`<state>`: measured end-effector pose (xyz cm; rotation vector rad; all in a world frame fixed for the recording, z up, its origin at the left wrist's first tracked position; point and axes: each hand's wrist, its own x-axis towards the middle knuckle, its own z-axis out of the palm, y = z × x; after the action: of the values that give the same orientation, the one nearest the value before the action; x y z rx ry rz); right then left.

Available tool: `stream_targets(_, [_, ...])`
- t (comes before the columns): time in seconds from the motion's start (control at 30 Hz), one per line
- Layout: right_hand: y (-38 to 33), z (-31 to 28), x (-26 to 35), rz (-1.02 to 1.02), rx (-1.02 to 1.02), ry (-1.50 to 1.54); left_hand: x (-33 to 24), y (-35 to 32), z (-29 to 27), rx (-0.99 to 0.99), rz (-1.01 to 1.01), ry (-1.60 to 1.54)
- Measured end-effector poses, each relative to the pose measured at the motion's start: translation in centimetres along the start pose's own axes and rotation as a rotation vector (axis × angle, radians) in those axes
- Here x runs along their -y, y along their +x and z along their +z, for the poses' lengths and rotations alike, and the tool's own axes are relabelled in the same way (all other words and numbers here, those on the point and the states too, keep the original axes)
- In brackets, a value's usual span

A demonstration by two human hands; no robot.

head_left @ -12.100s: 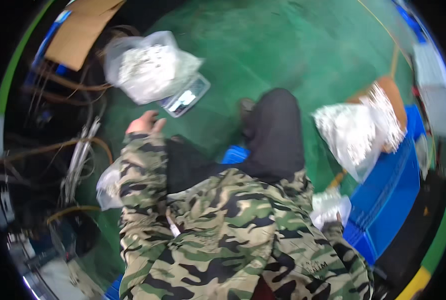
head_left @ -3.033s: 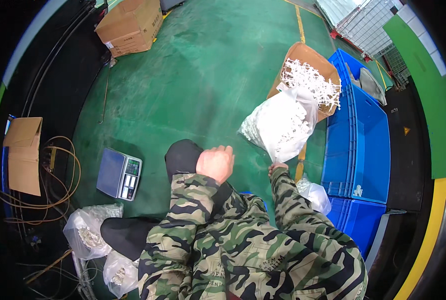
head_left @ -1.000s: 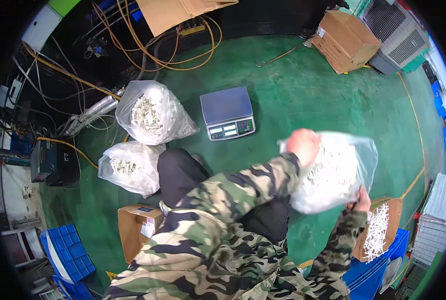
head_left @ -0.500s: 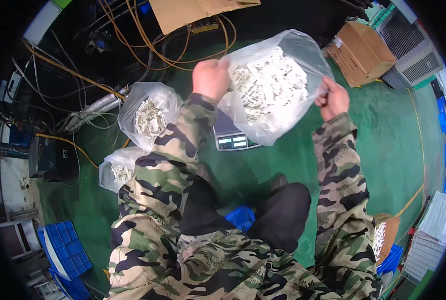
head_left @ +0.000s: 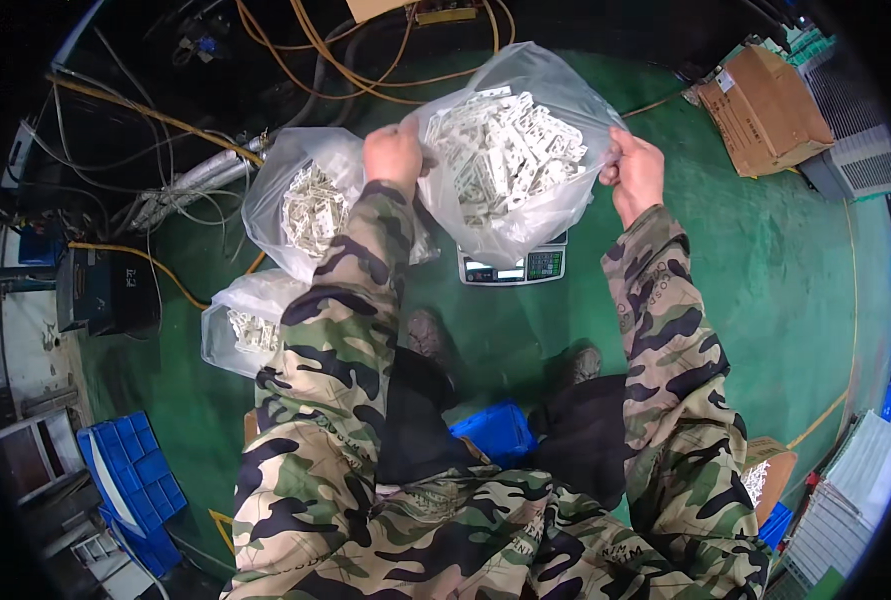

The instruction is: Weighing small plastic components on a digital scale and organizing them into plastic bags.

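Blue box (head_left: 496, 432): close in, down between dark trouser legs (head_left: 414, 425).
Small bag (head_left: 224, 345): clear plastic, out left on the green floor (head_left: 766, 265), mouth open.
Scale (head_left: 514, 270): there's its front panel, display and keys peeking out below the big bag (head_left: 526, 230).
Left hand (head_left: 393, 155): closed like a fist, gripping the big bag's left edge!
Right hand (head_left: 638, 172): fingers curled, pinching the right edge!
Big bag: spread wide between both hands, over the scale; resting on it or not, I cannot tell.
White pieces (head_left: 511, 155): heaped loosely inside.
Cardboard box (head_left: 761, 115): far right, on the floor.
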<state>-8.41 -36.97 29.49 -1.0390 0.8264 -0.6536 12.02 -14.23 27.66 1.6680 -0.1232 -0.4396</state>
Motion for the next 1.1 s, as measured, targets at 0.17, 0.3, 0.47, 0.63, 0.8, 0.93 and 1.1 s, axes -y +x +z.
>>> stream_targets(0.17, [0.1,-0.5,0.4,-0.018,-0.009,0.070,-2.1,0.5,0.1,0.024,-0.005,0.007])
stream_targets(0.3, [2.8,-1.4,-1.1,0.032,-0.068,0.054,-1.7,0.6,0.8,0.037,-0.027,0.011])
stream_targets(0.47, [4.4,-4.1,-3.0,0.146,-0.123,0.043,0.3,0.6,0.7,0.121,-0.152,-0.144])
stream_targets(0.63, [1.7,-6.1,-3.6,0.126,-0.087,0.071,2.2,-2.3,-1.2,0.050,-0.114,-0.082])
stream_targets(0.8, [-5.2,-9.0,-3.8,0.216,-0.103,0.051,0.7,-8.5,-5.1,-0.010,-0.099,-0.199])
stream_targets(0.93, [-10.6,-12.3,-2.7,0.305,-0.043,-0.012,0.9,-14.4,-7.7,-0.126,0.074,-0.222])
stream_targets(1.1, [-16.2,-15.0,-1.4,0.226,-0.057,-0.037,2.2,-18.3,-9.9,-0.229,-0.011,-0.339])
